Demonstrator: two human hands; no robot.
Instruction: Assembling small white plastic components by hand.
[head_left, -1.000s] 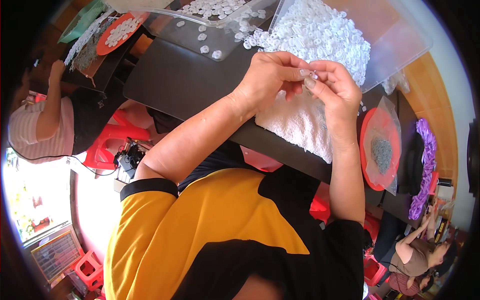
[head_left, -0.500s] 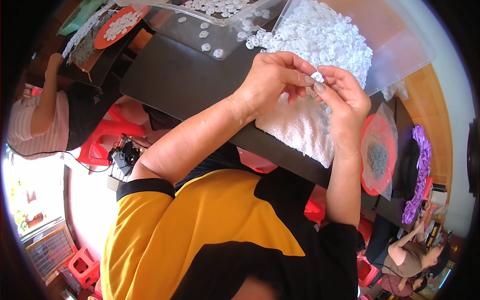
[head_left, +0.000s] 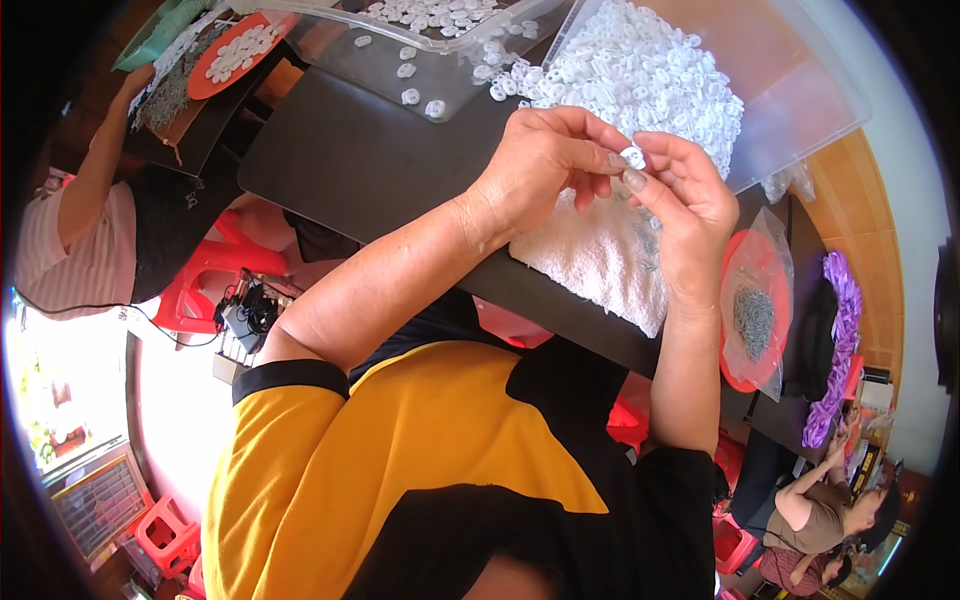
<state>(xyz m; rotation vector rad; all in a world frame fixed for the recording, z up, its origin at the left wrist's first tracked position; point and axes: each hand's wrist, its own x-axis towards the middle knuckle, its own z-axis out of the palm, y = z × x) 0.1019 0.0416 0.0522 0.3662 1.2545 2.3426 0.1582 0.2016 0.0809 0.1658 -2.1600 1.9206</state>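
Note:
Between both hands I hold a small white plastic piece (head_left: 633, 157), oval with holes in it. My left hand (head_left: 545, 165) pinches it from the left between thumb and fingers. My right hand (head_left: 690, 195) grips it from the right, thumb below and index finger above. Beneath my hands lies a whitish towel (head_left: 590, 255) at the table's near edge. Just beyond them a big heap of similar white pieces (head_left: 640, 75) fills a tilted clear plastic bin (head_left: 800, 90). Any small part inside the held piece is too small to make out.
Left of the heap stands a clear tray (head_left: 400, 90) with scattered white pieces. At right, an orange plate (head_left: 735, 370) holds small grey metal parts (head_left: 754, 322) in clear plastic. Beyond it hangs a purple bundle (head_left: 835, 350). Another person (head_left: 85, 230) works at far left beside an orange plate (head_left: 200, 85).
My hands and the white piece stay almost in place, with only a slight shift. The other person's hand at far left has moved up and to the right.

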